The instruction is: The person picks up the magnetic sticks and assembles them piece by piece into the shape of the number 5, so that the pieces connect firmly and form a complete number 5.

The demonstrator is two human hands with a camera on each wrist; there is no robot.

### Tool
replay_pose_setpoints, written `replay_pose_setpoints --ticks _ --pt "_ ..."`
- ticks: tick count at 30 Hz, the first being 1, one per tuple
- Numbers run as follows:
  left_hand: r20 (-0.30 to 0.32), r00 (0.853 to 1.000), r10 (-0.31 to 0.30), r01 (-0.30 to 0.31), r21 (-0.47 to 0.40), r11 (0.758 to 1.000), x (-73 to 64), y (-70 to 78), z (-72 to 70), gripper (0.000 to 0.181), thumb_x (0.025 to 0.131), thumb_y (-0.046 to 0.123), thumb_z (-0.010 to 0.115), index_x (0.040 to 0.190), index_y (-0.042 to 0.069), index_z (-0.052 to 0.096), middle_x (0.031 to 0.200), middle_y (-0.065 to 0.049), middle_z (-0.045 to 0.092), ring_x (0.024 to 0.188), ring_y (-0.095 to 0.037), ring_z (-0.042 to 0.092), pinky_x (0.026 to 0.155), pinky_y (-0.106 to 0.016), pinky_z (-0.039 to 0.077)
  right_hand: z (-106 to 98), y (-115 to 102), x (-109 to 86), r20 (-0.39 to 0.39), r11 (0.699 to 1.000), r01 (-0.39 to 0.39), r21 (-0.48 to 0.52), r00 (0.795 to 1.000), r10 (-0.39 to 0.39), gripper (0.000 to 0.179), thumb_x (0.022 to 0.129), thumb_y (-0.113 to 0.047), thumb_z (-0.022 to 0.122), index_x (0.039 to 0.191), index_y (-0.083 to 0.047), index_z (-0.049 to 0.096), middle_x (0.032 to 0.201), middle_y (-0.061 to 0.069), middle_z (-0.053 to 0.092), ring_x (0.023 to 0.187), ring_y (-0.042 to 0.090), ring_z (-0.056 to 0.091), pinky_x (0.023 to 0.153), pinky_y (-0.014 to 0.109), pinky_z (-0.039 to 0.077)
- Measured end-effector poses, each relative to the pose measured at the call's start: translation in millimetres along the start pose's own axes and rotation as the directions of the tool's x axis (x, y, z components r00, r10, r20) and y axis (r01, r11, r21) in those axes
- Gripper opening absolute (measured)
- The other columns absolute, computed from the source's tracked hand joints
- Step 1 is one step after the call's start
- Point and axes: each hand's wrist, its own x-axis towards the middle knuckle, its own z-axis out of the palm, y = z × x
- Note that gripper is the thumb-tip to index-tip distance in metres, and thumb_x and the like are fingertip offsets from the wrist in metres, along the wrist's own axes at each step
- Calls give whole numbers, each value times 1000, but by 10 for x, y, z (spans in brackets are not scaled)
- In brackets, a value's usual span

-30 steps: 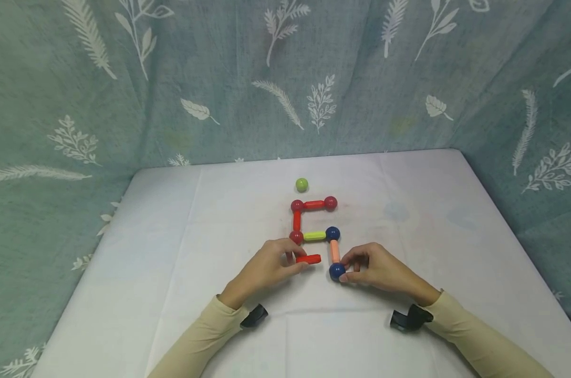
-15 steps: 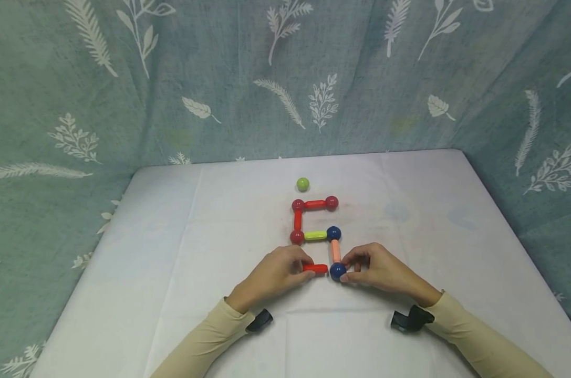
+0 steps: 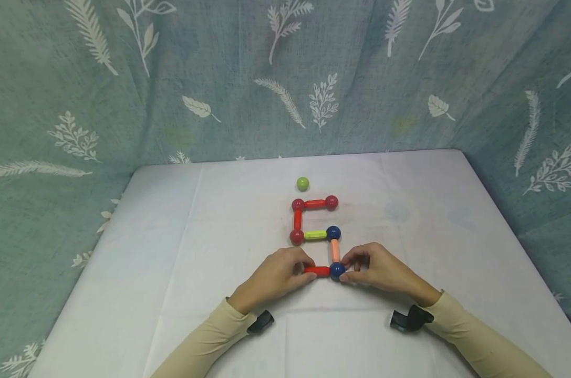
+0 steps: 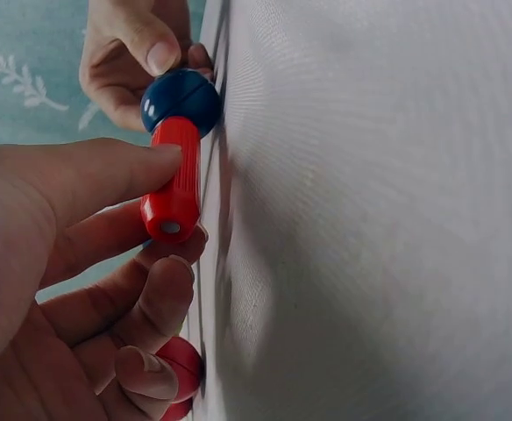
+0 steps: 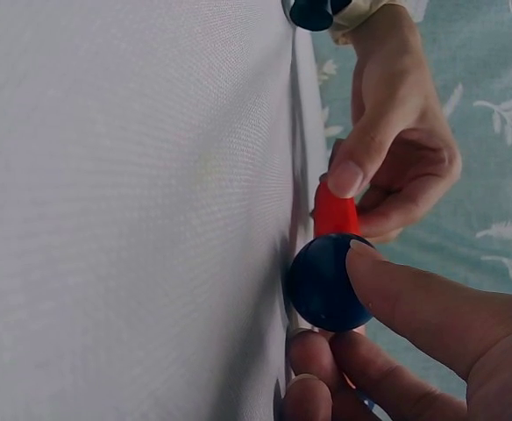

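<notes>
My left hand [image 3: 278,275] pinches a red magnetic stick [image 4: 175,189] between thumb and fingers. The stick's far end meets a dark blue ball [image 3: 337,270]; its near end shows a small metal disc in the left wrist view. That ball is gripped by my right hand [image 3: 377,268], thumb on one side and fingertips on the other. From the ball an orange stick [image 3: 334,250] runs back to a second blue ball [image 3: 333,233]. A yellow-green stick [image 3: 315,235] links that one to a red ball [image 3: 297,237].
Farther back, two red sticks, one upright in the view [image 3: 297,220] and one crosswise [image 3: 315,203], join red balls at a corner [image 3: 298,205] and an end [image 3: 331,202]. A loose green ball [image 3: 302,184] lies behind. White cloth [image 3: 219,210] covers the table; a patterned curtain [image 3: 247,126] hangs behind.
My left hand has brought the red stick toward me and to the right, from apart to touching the front blue ball. My right hand has stayed on that ball.
</notes>
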Motion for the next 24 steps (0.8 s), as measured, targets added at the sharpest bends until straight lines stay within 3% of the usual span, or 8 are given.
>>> replay_pose_setpoints --ticks 9,19,24 --pt "21 1000 -1 1 8 1000 9 -20 24 21 92 27 79 109 13 78 88 6 70 80 -9 58 73 -23 47 7 8 -11 -5 1000 3 14 1000 -3 29 81 -25 89 104 -14 77 85 -4 68 74 11 59 64 22 48" --pt "8 1000 -1 1 41 999 0 -16 -4 25 91 30 80 110 14 77 88 6 69 80 -10 58 71 -22 47 72 -10 -2 -76 998 -16 -58 997 11 33 74 -32 94 98 -16 77 80 -7 66 72 11 57 63 22 45" --pt "7 998 -63 62 30 998 -10 -34 -113 28 92 36 78 114 17 77 97 8 72 85 -7 59 77 -25 51 81 -15 0 -83 998 -15 -60 996 10 30 75 -29 93 97 -16 78 80 -7 66 72 11 57 63 22 45"
